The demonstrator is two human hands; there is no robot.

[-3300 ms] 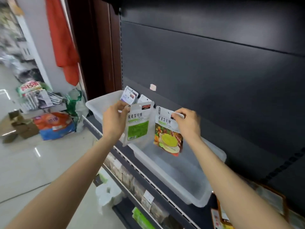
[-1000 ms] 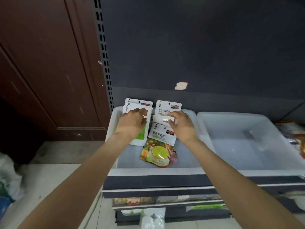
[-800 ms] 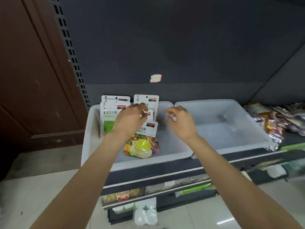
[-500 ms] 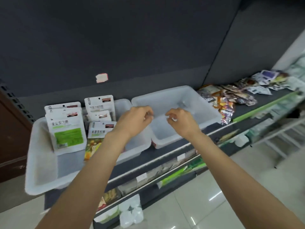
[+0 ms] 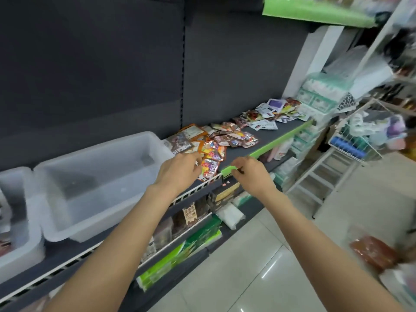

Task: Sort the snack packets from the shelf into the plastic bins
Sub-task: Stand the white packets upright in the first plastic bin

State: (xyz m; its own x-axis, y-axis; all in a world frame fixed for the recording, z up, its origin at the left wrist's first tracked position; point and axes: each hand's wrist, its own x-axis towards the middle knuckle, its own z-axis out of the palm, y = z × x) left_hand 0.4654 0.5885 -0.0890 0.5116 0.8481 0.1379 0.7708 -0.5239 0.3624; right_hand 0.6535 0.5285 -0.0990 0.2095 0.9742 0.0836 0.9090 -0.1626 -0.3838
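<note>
Translucent white plastic bins [image 5: 94,176]; multicoloured foil snack packets [image 5: 216,145]; dark grey metal shelf [image 5: 273,134] with bright green edge strip [image 5: 270,147].

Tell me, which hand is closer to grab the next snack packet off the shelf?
Probably the left hand. Its fingertips are right at the colourful snack packets beside the empty bin. The right hand hovers over the shelf's front edge, off the pile.
</note>
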